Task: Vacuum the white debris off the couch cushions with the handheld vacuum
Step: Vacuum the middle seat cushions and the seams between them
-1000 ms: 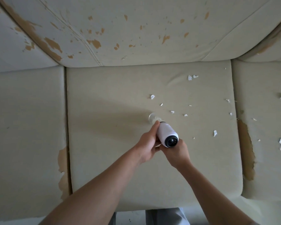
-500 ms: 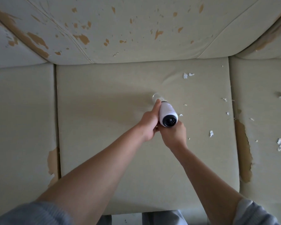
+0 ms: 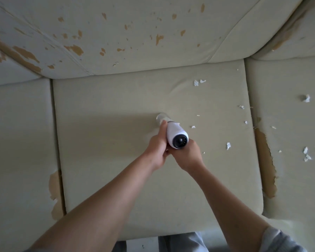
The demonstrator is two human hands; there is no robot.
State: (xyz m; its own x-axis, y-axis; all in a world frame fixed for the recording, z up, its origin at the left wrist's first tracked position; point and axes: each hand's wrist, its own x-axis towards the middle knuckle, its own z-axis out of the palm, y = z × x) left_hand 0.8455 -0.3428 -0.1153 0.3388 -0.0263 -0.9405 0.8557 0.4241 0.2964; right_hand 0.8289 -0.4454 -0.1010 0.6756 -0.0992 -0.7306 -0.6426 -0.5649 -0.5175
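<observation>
Both my left hand (image 3: 157,151) and right hand (image 3: 188,155) grip the vacuum (image 3: 175,136), nozzle on the middle cushion (image 3: 116,160); debris (image 3: 228,145) lies rightward toward the seam, bare cushion leftward.

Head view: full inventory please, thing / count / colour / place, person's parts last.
handheld vacuum: one, white body with black rear end and clear nozzle, on the middle seat cushion, nozzle down on the fabric.
white debris: many scraps, white, scattered over the right part of the middle cushion and on the right cushion.
middle seat cushion: one, pale beige, centre.
left seat cushion: one, pale beige, worn tan patch at its right edge.
right seat cushion: one, pale beige, long tan tear along its left edge.
back cushions: pale beige, tan peeled spots, across the top.
left hand: one, grips the vacuum's left side.
right hand: one, holds the vacuum's rear.
</observation>
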